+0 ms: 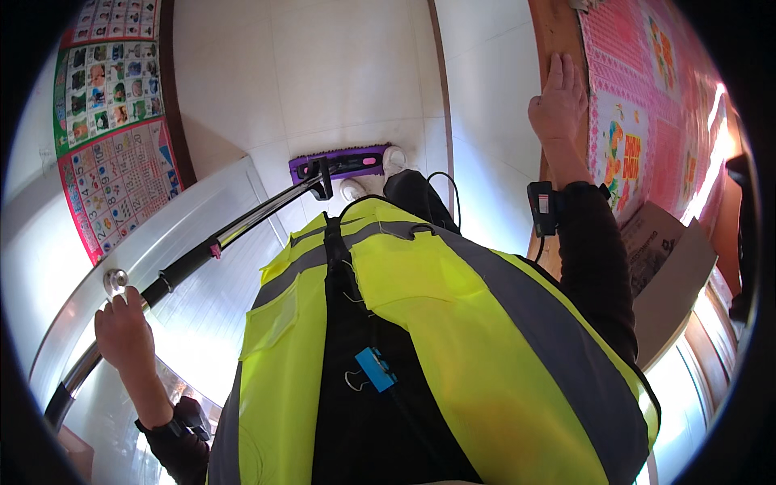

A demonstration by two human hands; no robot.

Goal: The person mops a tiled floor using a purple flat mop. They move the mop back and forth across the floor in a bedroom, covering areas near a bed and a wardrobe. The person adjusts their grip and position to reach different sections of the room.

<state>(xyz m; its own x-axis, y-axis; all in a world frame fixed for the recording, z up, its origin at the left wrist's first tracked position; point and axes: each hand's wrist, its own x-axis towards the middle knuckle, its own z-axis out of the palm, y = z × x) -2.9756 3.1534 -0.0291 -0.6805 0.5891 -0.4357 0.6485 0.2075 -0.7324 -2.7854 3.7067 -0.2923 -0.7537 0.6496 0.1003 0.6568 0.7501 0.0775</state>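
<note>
My left hand (pixel 127 333) is closed around the long black and silver pole of a mop (pixel 190 260). Just beyond those fingers sits a round metal door knob (pixel 115 281) on a white door. The pole slants down to a purple flat mop head (pixel 343 164), which lies on the pale floor by my white shoes. On the right, my right hand (pixel 559 103) rests with fingers stretched out on the wooden edge (pixel 558 32) beside a pink patterned cover (pixel 638 105).
The white door (pixel 214 234) stands at the left, below colourful picture charts (pixel 113 121) on the wall. An open cardboard box (pixel 671 275) is at the right, near my right arm. Dark strips (pixel 441 73) cross the tiled floor ahead.
</note>
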